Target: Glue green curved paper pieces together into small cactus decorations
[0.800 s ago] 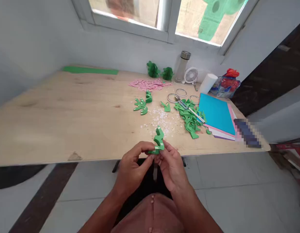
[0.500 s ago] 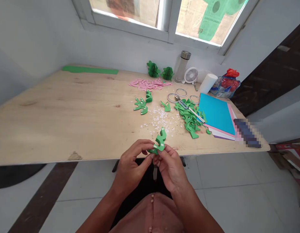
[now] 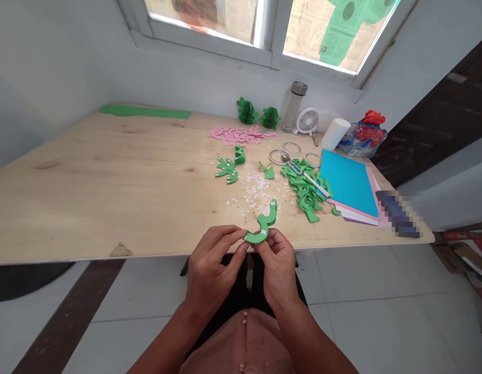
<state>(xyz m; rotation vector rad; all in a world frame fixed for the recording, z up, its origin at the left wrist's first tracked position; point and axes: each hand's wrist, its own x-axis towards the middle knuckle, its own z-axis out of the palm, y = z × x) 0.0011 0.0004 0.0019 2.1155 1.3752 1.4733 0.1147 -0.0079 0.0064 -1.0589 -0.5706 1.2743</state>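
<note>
Above the table's near edge, both hands hold a curved green paper cutout (image 3: pixel 263 228), which looks like several layers stacked together and bears small white patches. My left hand (image 3: pixel 216 262) pinches its left tip between thumb and fingers. Lower down on its right side, my right hand (image 3: pixel 277 262) grips it with the thumb on top and the fingers curled beneath. Just beyond lie many small white paper bits (image 3: pixel 258 189). Farther off are green cutouts with similar white patches (image 3: pixel 226 167) and a small green stack (image 3: pixel 239 155).
Green paper scraps (image 3: pixel 305 195) lie to the right, with scissors (image 3: pixel 293 165) on top. Beside them are tape rolls (image 3: pixel 277 157) and coloured sheets (image 3: pixel 348 182). Pink cutouts (image 3: pixel 241 136), a glass bottle (image 3: pixel 293 106) and a small fan (image 3: pixel 307 121) stand or lie toward the wall.
The green cutout has turned and shifted a little to the right, showing more of its curved face. My left fingers now pinch only its left tip.
</note>
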